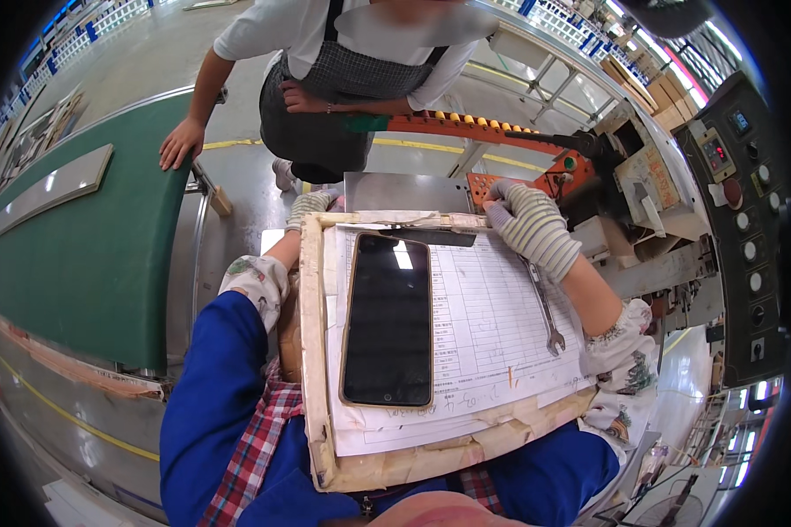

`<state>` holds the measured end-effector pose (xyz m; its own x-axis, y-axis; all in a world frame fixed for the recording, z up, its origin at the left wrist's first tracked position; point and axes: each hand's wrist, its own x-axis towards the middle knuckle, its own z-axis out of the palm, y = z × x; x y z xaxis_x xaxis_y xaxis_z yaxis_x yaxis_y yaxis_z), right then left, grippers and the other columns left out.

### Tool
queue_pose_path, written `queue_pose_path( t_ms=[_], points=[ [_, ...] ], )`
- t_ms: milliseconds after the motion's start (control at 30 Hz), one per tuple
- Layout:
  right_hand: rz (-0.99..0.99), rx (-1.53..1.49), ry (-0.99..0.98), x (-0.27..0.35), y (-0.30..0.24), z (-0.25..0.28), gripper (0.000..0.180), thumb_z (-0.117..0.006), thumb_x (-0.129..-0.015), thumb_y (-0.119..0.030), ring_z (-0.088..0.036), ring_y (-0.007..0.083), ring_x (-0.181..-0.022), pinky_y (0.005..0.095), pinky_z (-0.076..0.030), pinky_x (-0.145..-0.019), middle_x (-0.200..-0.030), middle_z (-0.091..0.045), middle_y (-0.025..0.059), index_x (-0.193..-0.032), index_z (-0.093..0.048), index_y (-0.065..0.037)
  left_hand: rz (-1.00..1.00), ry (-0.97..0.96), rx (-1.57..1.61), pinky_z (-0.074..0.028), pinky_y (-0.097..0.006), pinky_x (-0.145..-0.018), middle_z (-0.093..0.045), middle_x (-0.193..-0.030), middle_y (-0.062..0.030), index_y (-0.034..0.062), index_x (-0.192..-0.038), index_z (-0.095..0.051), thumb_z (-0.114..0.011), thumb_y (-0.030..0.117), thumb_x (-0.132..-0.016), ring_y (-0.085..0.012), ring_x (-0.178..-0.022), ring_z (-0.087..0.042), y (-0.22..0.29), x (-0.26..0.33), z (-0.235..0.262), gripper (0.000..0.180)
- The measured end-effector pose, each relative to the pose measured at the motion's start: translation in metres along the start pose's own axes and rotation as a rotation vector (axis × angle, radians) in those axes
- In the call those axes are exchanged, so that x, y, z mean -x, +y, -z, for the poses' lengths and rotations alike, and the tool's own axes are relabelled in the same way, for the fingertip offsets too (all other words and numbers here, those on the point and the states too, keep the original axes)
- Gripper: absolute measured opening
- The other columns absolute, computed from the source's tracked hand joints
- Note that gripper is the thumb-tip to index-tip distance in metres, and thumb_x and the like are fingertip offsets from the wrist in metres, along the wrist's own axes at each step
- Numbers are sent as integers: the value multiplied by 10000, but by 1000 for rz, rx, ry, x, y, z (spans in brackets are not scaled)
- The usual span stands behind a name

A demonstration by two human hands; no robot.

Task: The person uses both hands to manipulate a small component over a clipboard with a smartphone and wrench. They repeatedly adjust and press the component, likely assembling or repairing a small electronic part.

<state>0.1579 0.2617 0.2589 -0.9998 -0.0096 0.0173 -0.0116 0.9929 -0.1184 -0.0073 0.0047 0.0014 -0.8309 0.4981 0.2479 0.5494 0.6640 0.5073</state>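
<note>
My left hand [311, 207], in a striped knit glove, is beyond the far left corner of a worn wooden tray [318, 439]. The tray's rim hides part of it, so its grip is unclear. My right hand [536, 230], gloved likewise, is closed with bent fingers by the tray's far right corner, at the edge of a metal plate [400, 191]. Whatever its fingers hold is hidden. On the tray lie printed sheets [483, 316], a black phone [388, 321] in a thin case, and an open-ended wrench [545, 303] just below my right wrist.
A person in a grey apron [321, 119] stands opposite, one hand [183, 143] on a green conveyor belt [79, 255] carrying a pale panel [53, 193]. An orange roller arm [466, 130] reaches across the far right. Right stands a dark control panel [747, 228] with knobs.
</note>
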Motion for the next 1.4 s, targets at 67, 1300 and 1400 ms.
queue_pose_path(
  t_ms=[67,1300,1400],
  points=[
    [-32,-36,17,0,-5,2,202,-512,-806,-211,-598,216,-678,322,-470,-656,-731,-614,126,-866,-592,-36,260,-26,409,-459,-342,-608,-647,-783,-63,55,-862,-601,-530,280,-831,-190,-665,-612,-29,-2,-21,238],
    [122,218,160,1,5,-8,249,-459,-833,-209,-588,313,-784,395,-460,-695,-804,-604,172,-997,-556,-48,187,-183,58,-471,-362,-661,-639,-836,-121,104,-844,-622,-542,286,-766,-283,-749,-611,-34,16,-11,213],
    [64,172,140,-1,8,-8,246,-464,-829,-204,-589,311,-785,395,-460,-694,-809,-607,167,-997,-559,-51,173,-151,99,-472,-361,-664,-639,-832,-119,112,-851,-627,-539,307,-757,-283,-754,-614,-30,16,-11,233]
  ],
)
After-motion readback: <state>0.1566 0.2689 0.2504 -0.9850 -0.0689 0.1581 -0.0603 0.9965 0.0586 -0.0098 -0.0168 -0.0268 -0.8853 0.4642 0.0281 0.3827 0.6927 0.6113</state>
